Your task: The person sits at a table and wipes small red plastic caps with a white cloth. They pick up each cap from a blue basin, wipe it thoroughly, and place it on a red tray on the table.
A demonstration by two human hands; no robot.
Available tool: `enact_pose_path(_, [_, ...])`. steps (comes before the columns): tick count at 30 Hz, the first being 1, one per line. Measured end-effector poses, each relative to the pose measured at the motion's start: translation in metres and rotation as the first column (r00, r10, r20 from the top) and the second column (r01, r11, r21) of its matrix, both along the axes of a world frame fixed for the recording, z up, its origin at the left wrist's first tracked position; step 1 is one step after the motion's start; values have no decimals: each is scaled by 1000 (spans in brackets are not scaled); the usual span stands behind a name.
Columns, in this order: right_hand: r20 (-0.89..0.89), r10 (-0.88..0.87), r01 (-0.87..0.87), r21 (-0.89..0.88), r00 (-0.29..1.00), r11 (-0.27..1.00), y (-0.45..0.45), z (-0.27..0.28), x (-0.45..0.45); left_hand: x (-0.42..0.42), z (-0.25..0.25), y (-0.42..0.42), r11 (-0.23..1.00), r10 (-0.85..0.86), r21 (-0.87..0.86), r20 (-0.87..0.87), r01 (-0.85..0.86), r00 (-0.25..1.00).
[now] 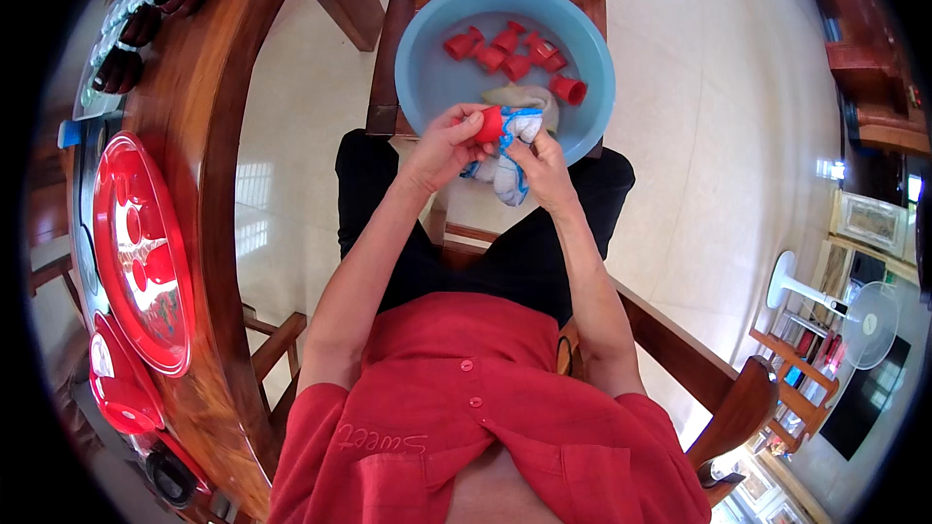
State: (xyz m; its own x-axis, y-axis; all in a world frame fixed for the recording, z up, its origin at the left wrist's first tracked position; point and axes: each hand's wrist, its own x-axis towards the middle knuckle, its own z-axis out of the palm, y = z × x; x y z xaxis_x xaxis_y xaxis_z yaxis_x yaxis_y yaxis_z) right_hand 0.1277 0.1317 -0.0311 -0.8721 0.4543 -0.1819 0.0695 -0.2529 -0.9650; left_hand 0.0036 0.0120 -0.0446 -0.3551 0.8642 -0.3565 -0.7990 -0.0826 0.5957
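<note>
My left hand point(448, 142) grips a small red cup point(491, 124) near the front rim of a light blue plastic basin point(411, 80). In my right hand point(542, 167) is a white cloth with blue edging point(510, 171), which covers the cup's right end and hangs down below. Inside the basin, several red goblet-shaped cups point(515, 67) lie on their sides in shallow, cloudy water. One more red cup point(568, 89) rests by the right wall. Behind my hands a pale greenish-beige cloth point(535, 98) sits in the basin, partly hidden.
The basin stands on a wooden chair point(382, 80) before my knees. To the left, a wooden table point(218, 233) bears a round red tray point(175, 306) with several red cups, dark bowls point(119, 70) and a red lidded container point(120, 404). A white fan point(870, 324) stands at right.
</note>
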Motion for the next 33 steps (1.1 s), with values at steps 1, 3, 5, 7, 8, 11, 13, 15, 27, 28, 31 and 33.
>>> enact_pose_path(1, [12, -18, 19, -30, 1000, 999, 0, -2, 0, 0, -2, 0, 1000, 8, 20, -17, -8, 1000])
enact_pose_path(3, [9, -71, 71, -7, 997, 997, 0, -11, -4, 2, -3, 3, 999, 55, 6, -43, -54, 998])
enact_pose_path(5, [-15, -186, 187, 43, 982, 981, -3, -21, -5, 4, 1, 7, 989, 130, -61, -62, -134, 990])
enact_pose_path(7, [-29, -333, 334, 39, 942, 942, -10, -18, -7, 2, 1, 6, 989, 92, -110, -74, -100, 993])
enact_pose_path(8, [-43, -330, 332, 49, 943, 942, -12, -16, -6, 0, 2, 6, 987, 72, -135, -78, -82, 994])
enact_pose_path(11, [-39, -274, 277, 126, 961, 953, -14, -15, -4, -1, 3, 5, 989, -7, -148, -80, -5, 997])
enact_pose_path(13, [27, -179, 167, 240, 983, 956, -12, -17, -2, -2, 1, 6, 989, 19, -148, -24, -22, 1000])
enact_pose_path(15, [-58, -155, 162, 144, 986, 976, -10, -17, -3, -3, -1, 5, 990, 19, -140, 5, -18, 1000])
enact_pose_path(27, [-23, 61, -63, -56, 998, 996, 0, 5, 0, -2, -2, 3, 980, -174, -156, -394, 121, 903])
enact_pose_path(28, [-2, 90, -90, -50, 996, 995, 4, 3, 0, -2, -1, 3, 979, -191, -151, -428, 139, 883])
enact_pose_path(31, [10, 48, -45, -189, 999, 981, 9, -1, 0, 0, 4, 3, 977, -214, -131, -517, 170, 829])
enact_pose_path(33, [3, -3, 4, -349, 1000, 937, 11, -1, -2, 2, 6, 4, 986, -167, -114, -701, 123, 694])
